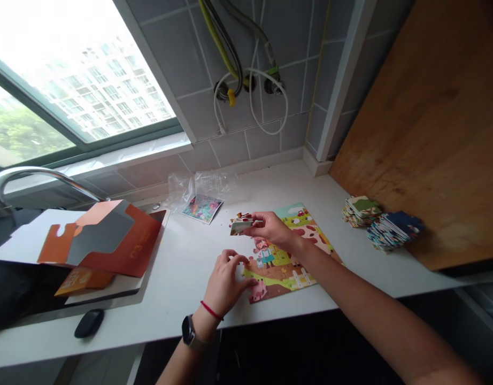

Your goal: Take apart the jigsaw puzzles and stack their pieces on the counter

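A farm-scene jigsaw puzzle (289, 270) lies on the white counter, with a brown-and-white cow, a figure in a blue skirt, a pink pig and a white fence on it. My right hand (270, 229) is over its upper left part, pinching a small stack of puzzle pieces (240, 224) off the puzzle's left edge. Lower down, my left hand (224, 278) reaches that same edge. Its thumb and index finger are spread apart, the fingertips at the puzzle's border, and nothing shows held between them. My right hand and forearm cover some of the picture.
Two piles of puzzle pieces, one greenish (361, 210) and one dark blue (393, 230), sit by the wooden board (423, 133). A picture card (202, 208) and clear plastic wrap (216, 184) lie near the wall. Leftward are an open orange box (122, 240), a black mouse (89, 323) and a faucet (41, 171).
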A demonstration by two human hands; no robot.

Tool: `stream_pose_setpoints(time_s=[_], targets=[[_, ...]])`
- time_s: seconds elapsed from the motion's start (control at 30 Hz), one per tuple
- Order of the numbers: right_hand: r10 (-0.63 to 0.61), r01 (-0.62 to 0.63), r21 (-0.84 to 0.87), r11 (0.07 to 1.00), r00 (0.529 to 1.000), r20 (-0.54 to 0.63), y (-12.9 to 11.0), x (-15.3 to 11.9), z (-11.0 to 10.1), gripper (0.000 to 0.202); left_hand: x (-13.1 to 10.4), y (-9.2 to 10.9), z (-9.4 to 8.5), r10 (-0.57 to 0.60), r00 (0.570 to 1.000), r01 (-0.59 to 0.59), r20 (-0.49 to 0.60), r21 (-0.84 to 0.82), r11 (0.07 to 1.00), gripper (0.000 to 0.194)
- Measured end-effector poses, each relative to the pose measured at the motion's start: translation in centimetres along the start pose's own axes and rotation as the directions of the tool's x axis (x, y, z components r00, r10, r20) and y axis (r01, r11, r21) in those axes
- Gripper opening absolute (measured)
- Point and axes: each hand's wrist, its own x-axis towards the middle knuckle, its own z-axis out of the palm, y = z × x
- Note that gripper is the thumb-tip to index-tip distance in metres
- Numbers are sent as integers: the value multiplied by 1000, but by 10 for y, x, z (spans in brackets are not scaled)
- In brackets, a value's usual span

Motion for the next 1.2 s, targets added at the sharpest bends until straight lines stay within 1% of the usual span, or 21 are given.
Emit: stream_pose_setpoints(time_s=[0.1, 0.17, 0.23, 0.3, 0.4, 0.5, 0.57, 0.67, 0.77, 0.83, 0.93, 1.0, 1.1, 1.17, 1.2], targets=[[65, -65, 52, 997, 998, 1, 4, -35, 4, 46, 4, 0, 0, -21, 1000, 22, 13, -50, 999, 39], [66, -61, 118, 991, 997, -43, 12, -55, 6, 44, 5, 0, 0, -25, 1000, 26, 10, -90, 996, 42], [66, -54, 146, 988, 995, -79, 21, -68, 7, 45, 6, 0, 0, -13, 1000, 11, -9, -132, 991, 42], [49, -28, 168, 985, 992, -118, 29, -75, 7, 48, 5, 0, 1, 0, 1000, -4, -20, -189, 982, 41], [16, 15, 194, 981, 987, -161, 35, -76, 8, 48, 1, 0, 3, -9, 1000, 3, -21, -296, 955, 40], [-26, 53, 191, 980, 989, -143, 37, -76, 7, 47, -5, 1, 5, -25, 998, 1, -53, -415, 910, 38], [-37, 58, 180, 982, 992, -119, 36, -79, 7, 46, -10, 3, 5, -42, 997, 2, -65, -518, 855, 32], [-12, 19, 103, 994, 998, -67, 30, -87, 8, 47, -15, 7, 1, -63, 997, 20, -41, -658, 752, 24], [21, -20, -86, 996, 1000, 17, 23, -95, 11, 46, -16, 11, -5, -63, 996, 2, -59, -712, 702, 22], [1, 4, -229, 973, 1000, 24, 21, -96, 13, 43, -15, 14, -10, -39, 995, -37, -91, -713, 700, 18], [-80, 62, -367, 928, 996, -32, 22, -95, 13, 42, -14, 18, -14, 1, 991, -97, -135, -704, 704, 17], [-116, 82, -402, 912, 992, -59, 24, -93, 11, 42, -14, 19, -14, 20, 985, -134, -171, -693, 709, 17], [-110, 79, -416, 906, 993, -51, 28, -90, 7, 42, -14, 19, -8, 57, 976, -183, -211, -650, 737, 15], [-95, 70, -421, 904, 995, -39, 32, -89, 5, 41, -14, 18, -2, 82, 976, -195, -204, -627, 755, 18], [-95, 70, -422, 904, 995, -37, 33, -89, 4, 40, -14, 17, 0, 93, 979, -190, -184, -634, 750, 21]])
